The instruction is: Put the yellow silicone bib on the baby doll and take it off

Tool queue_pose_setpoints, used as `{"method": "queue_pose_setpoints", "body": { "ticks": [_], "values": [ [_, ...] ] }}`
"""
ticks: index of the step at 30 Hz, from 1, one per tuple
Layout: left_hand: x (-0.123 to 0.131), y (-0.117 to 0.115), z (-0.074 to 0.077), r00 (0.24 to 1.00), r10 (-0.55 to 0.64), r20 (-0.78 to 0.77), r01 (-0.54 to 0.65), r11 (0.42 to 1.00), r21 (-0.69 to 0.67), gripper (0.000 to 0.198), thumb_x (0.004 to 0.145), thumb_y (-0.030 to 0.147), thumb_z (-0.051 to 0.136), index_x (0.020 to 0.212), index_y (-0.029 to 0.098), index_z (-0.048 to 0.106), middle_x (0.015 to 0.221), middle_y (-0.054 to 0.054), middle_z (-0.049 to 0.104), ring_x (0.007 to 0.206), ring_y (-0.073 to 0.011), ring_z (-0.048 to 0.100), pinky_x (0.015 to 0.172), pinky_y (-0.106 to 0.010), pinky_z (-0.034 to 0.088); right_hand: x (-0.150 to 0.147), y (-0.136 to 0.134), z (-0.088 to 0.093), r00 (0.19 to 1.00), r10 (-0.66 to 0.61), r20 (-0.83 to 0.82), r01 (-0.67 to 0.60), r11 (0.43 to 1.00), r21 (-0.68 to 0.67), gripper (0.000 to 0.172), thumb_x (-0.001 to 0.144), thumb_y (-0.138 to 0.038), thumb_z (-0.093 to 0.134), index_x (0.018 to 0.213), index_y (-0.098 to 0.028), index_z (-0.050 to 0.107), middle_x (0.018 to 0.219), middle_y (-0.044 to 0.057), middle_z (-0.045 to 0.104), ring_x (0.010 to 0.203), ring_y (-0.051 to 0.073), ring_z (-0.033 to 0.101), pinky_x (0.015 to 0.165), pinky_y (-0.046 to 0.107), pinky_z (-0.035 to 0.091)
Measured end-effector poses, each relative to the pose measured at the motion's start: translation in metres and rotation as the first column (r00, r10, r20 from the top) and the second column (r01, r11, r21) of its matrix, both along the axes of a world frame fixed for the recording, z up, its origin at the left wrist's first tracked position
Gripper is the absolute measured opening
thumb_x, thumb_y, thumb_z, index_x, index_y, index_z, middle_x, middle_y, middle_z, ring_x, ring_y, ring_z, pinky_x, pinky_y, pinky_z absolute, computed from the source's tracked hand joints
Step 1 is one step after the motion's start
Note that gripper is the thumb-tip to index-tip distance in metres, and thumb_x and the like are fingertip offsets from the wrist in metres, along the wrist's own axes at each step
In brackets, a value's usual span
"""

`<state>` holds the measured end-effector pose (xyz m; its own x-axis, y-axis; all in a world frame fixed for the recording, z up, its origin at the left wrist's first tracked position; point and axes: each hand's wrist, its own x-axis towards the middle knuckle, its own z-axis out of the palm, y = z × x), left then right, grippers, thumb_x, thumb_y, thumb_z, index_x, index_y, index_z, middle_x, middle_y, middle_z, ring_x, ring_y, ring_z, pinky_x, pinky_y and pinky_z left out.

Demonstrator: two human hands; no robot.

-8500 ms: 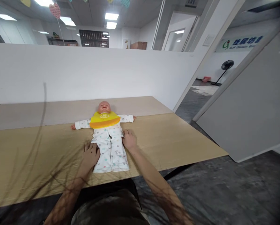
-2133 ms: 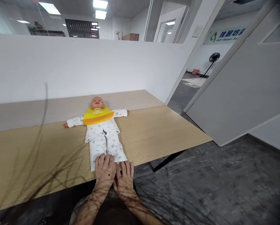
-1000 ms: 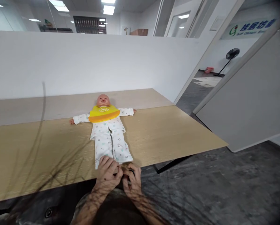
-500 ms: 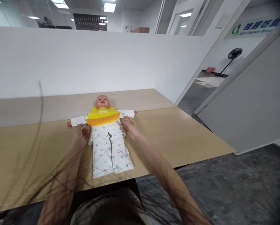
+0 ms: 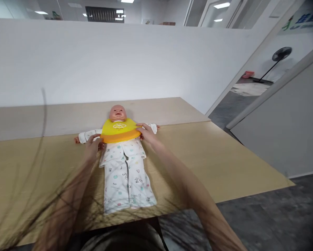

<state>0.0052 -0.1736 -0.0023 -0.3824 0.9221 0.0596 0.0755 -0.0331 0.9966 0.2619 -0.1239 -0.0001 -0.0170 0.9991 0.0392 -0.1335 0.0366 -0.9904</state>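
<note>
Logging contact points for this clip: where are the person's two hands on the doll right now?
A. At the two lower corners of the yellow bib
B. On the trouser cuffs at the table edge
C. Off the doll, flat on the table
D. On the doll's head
A: the left hand and right hand each meet a side of the yellow bib on the doll.

Wall sign (image 5: pixel 304 20) top right, blue characters (too blurred to read)
</note>
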Motion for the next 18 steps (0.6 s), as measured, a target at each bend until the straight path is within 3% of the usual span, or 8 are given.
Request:
{"method": "queue_pose_setpoints", "body": {
  "ticks": [3,6,9,11,13,16,18],
  "values": [
    [-0.008,0.002,-0.01,0.993,-0.056,-0.102,0.053,0.998,-0.027,0.039,0.091,0.016,0.051,0.128,0.007,0.06,0.068,0.003,0.063,0.058,-0.0077,0.053,0.067,-0.025,0.043,0.009,-0.001,-0.01,0.993,0.077,0.09,-0.078,0.997,0.012,0.028,0.095,-0.02,0.06,0.122,-0.014,0.062,0.055,-0.006,0.055,0.045,0.008,0.05,0.047,0.016,0.034],
    [-0.022,0.014,-0.01,0.986,-0.008,-0.165,0.006,1.0,-0.017,0.031,0.092,0.025,0.055,0.116,0.009,0.067,0.061,0.003,0.058,0.055,-0.0087,0.048,0.063,-0.025,0.038,0.019,0.005,-0.011,0.97,0.116,0.215,-0.128,0.991,0.044,0.039,0.1,-0.03,0.057,0.134,-0.012,0.058,0.055,-0.007,0.057,0.04,0.005,0.044,0.047,0.015,0.028],
    [-0.036,0.036,0.0,0.989,0.063,-0.134,-0.059,0.998,0.038,0.029,0.083,0.036,0.062,0.101,0.015,0.07,0.064,0.0,0.06,0.057,-0.0127,0.049,0.059,-0.027,0.04,0.028,0.023,-0.006,0.955,-0.03,0.296,0.007,0.997,0.079,0.033,0.098,-0.037,0.061,0.123,-0.016,0.066,0.049,-0.007,0.054,0.041,0.008,0.044,0.046,0.016,0.03],
    [-0.042,0.056,0.009,0.992,0.103,-0.072,-0.097,0.992,0.082,0.026,0.078,0.035,0.062,0.093,0.016,0.069,0.068,-0.001,0.063,0.061,-0.0143,0.054,0.061,-0.028,0.044,0.031,0.043,-0.003,0.949,-0.167,0.268,0.15,0.985,0.084,0.02,0.095,-0.035,0.063,0.104,-0.018,0.069,0.052,-0.004,0.056,0.047,0.009,0.05,0.047,0.017,0.034],
    [-0.043,0.078,0.016,0.992,0.123,-0.033,-0.118,0.987,0.108,0.022,0.074,0.033,0.062,0.087,0.016,0.067,0.072,-0.002,0.063,0.066,-0.015,0.057,0.066,-0.029,0.048,0.031,0.067,-0.003,0.952,-0.226,0.208,0.215,0.974,0.075,0.012,0.093,-0.028,0.061,0.091,-0.017,0.067,0.065,-0.001,0.065,0.056,0.009,0.056,0.051,0.017,0.039],
    [-0.038,0.111,0.021,0.994,0.103,-0.038,-0.096,0.985,0.14,0.018,0.072,0.031,0.064,0.082,0.016,0.064,0.076,-0.003,0.063,0.073,-0.016,0.058,0.074,-0.032,0.05,0.019,0.101,-0.005,0.974,-0.2,0.109,0.195,0.979,0.059,0.012,0.09,-0.022,0.06,0.08,-0.016,0.064,0.08,0.002,0.069,0.067,0.009,0.061,0.059,0.018,0.046],
    [-0.032,0.13,0.019,0.996,0.063,-0.065,-0.053,0.988,0.148,0.017,0.073,0.031,0.067,0.08,0.015,0.064,0.076,-0.004,0.063,0.075,-0.0163,0.057,0.077,-0.034,0.05,0.006,0.118,-0.007,0.992,-0.124,0.036,0.123,0.992,0.035,0.014,0.09,-0.021,0.059,0.078,-0.016,0.062,0.079,0.003,0.069,0.07,0.011,0.063,0.066,0.02,0.051]
  ]
}}
